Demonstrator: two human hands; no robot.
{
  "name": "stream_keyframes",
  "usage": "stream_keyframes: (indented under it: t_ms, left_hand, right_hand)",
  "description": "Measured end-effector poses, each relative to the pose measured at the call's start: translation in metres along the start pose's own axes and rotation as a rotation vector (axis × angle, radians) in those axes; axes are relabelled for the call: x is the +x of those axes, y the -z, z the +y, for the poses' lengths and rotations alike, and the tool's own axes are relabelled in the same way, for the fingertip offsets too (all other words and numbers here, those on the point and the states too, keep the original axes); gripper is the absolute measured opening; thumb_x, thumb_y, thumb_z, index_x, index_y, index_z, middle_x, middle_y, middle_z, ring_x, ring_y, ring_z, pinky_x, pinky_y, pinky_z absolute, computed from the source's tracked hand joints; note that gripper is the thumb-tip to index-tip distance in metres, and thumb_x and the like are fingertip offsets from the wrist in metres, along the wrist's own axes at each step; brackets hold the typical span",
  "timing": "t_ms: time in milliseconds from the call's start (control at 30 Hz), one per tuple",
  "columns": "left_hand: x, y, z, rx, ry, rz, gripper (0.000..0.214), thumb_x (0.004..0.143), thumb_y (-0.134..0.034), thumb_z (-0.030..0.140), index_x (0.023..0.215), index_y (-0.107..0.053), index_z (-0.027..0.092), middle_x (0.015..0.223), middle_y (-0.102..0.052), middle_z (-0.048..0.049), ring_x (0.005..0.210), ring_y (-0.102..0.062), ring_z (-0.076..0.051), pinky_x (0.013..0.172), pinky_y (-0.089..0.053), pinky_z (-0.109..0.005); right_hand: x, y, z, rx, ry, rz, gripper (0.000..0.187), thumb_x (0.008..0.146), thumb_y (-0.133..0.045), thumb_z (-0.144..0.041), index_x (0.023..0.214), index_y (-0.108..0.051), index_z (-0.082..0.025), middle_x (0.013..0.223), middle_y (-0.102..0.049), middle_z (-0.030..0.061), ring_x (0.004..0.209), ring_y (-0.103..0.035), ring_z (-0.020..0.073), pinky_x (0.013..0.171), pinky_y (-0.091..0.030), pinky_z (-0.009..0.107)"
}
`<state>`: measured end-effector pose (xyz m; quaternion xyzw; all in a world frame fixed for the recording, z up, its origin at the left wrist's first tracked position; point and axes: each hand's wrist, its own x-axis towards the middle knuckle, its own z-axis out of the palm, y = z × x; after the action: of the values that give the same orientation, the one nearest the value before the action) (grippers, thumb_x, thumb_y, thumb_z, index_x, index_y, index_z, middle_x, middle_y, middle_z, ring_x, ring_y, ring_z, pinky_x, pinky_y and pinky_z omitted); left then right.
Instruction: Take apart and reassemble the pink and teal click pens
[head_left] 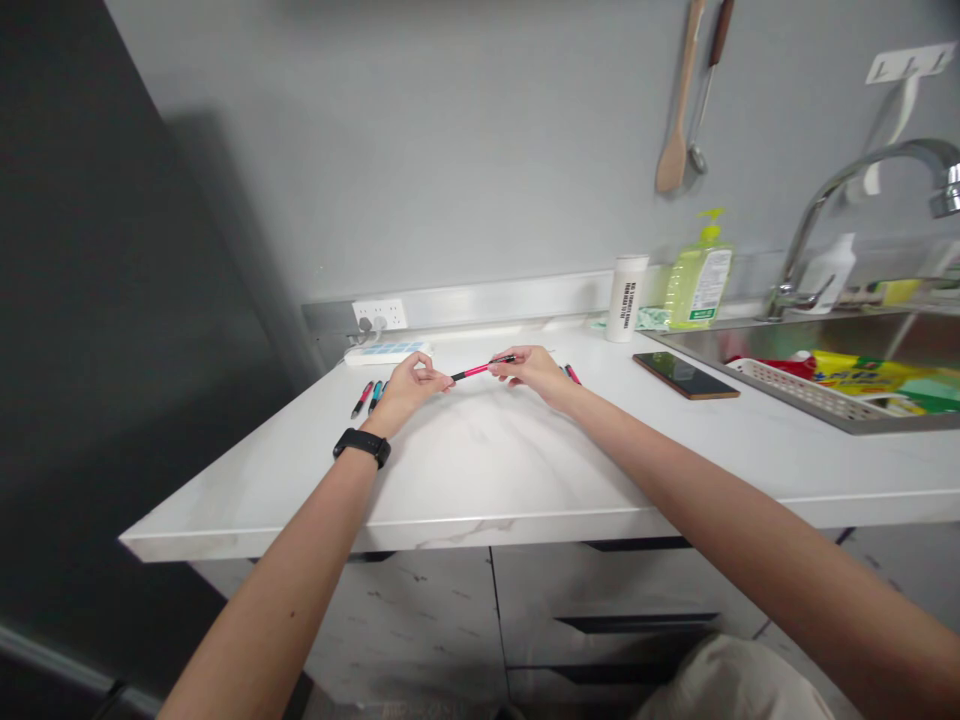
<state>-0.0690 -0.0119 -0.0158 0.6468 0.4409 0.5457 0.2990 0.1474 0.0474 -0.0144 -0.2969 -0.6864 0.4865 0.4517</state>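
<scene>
While pink pen (pixel 477 371) bridges gap, left fingers (pixel 442 383) and right fingers (pixel 505 370) clamp opposite ends (both black).

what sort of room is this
Probably a kitchen: there's a curved silver metal faucet at a stainless-steel sink, and a hanging pale wooden spatula.

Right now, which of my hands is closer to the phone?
Right. Your right hand, at one end of the pen, is to the left of the phone; your left hand, at the other end, is farther left.
</scene>
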Motion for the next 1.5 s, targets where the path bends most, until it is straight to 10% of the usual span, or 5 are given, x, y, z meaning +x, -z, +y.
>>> stream_keyframes:
  t_ms: [233,700,933,1067,1500]
  left_hand:
    - [0.000,-0.005,0.005,0.062,-0.062,0.035,0.041,0.060,-0.074,0.029,0.073,-0.035,0.020,0.071,-0.067,-0.0002,0.064,-0.063,-0.012,0.064,-0.049,-0.025]
    - [-0.005,-0.019,0.005,0.097,-0.020,-0.124,0.039,0.062,-0.071,0.027,0.077,-0.035,0.021,0.054,-0.057,0.0083,0.059,-0.060,-0.010,0.060,-0.042,-0.021]
    - [-0.002,-0.014,0.002,0.098,0.063,-0.116,0.034,0.077,-0.051,0.053,0.079,-0.040,0.021,0.065,-0.063,0.0001,0.062,-0.060,-0.014,0.060,-0.042,-0.025]
    - [0.000,-0.001,-0.005,0.379,0.042,0.064,0.041,0.084,-0.034,0.057,0.068,-0.045,0.020,0.061,-0.055,0.0012,0.057,-0.050,-0.014,0.061,-0.037,-0.028]
    - [-0.007,-0.007,0.003,0.743,0.089,-0.188,0.040,0.087,-0.029,0.050,0.061,-0.040,0.021,0.059,-0.046,0.0018,0.063,-0.047,-0.017,0.064,-0.032,-0.029]
  right_hand:
    - [0.000,-0.003,0.004,0.166,-0.165,0.019,0.025,0.060,-0.075,-0.031,0.076,-0.065,-0.014,0.073,-0.063,0.0026,0.061,-0.054,0.0074,0.054,-0.044,0.018]
    - [0.001,-0.019,0.004,0.268,-0.024,0.115,0.026,0.066,-0.072,-0.032,0.075,-0.054,-0.016,0.085,-0.068,0.0065,0.059,-0.052,0.0074,0.054,-0.047,0.020]
    - [0.003,-0.016,0.002,0.239,0.006,0.127,0.023,0.073,-0.064,-0.035,0.081,-0.051,-0.018,0.069,-0.061,-0.0002,0.061,-0.056,0.0093,0.052,-0.045,0.020]
    - [0.001,-0.008,-0.001,0.218,0.107,0.057,0.043,0.074,-0.061,-0.035,0.112,-0.042,-0.024,0.067,-0.058,-0.0052,0.057,-0.056,0.0105,0.047,-0.041,0.020]
    - [0.000,-0.006,-0.009,0.179,0.151,0.018,0.044,0.074,-0.058,-0.033,0.114,-0.041,-0.024,0.061,-0.055,-0.0067,0.050,-0.054,0.0095,0.045,-0.039,0.019]
